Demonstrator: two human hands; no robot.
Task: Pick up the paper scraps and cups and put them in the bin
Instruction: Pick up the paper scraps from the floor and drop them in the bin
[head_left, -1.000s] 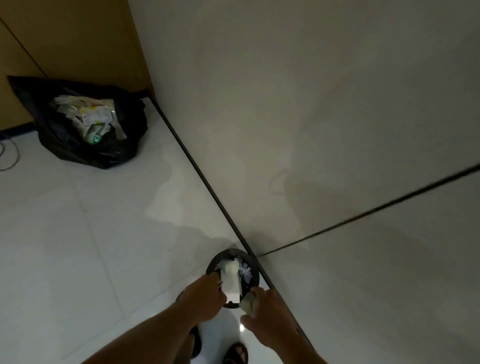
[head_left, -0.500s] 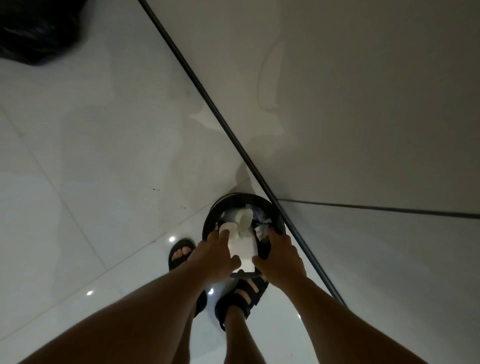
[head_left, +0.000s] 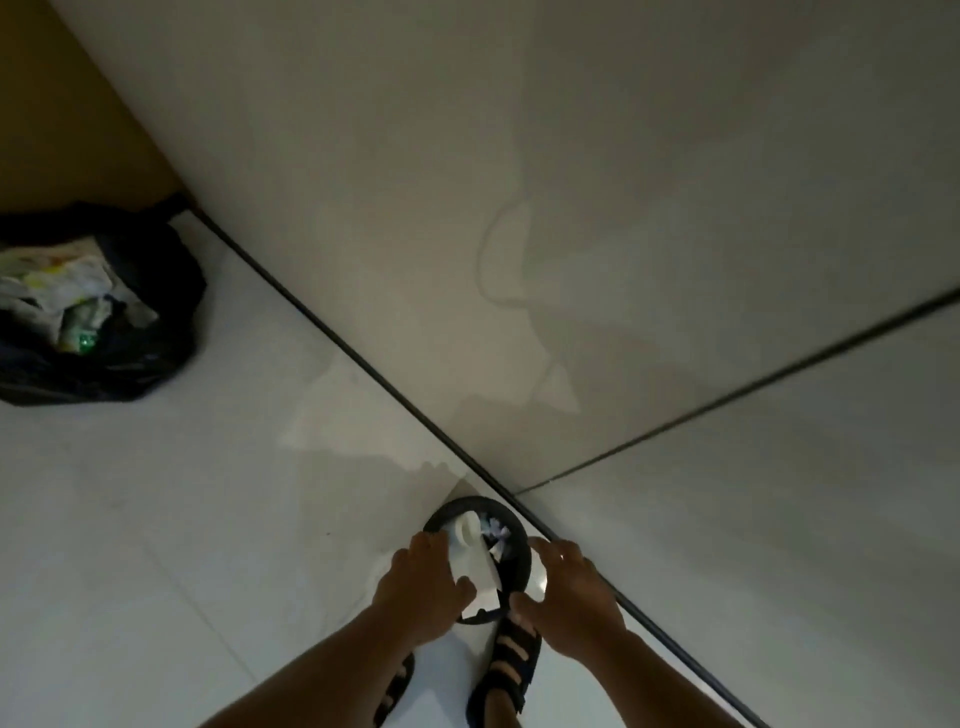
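A small round black bin (head_left: 522, 560) stands on the white floor in the corner by the wall. A stack of white cups (head_left: 475, 558) lies slanted in its opening, over crumpled paper scraps (head_left: 496, 532). My left hand (head_left: 421, 587) is at the bin's left side, with its fingers and thumb curled round the cup stack. Over the bin's right rim, my right hand (head_left: 569, 597) rests with its fingers spread and nothing in its grasp. The lower part of the cups is hidden by my left thumb.
A black rubbish bag (head_left: 130, 358) full of wrappers lies at the far left by a brown panel (head_left: 67, 130). Grey walls (head_left: 623, 208) meet right behind the bin. My sandalled feet (head_left: 511, 660) stand just in front of the bin.
My right hand has slid from the cup stack out onto the bin's right rim. The left hand stays on the cups. The view has tilted up, showing the rubbish bag again.
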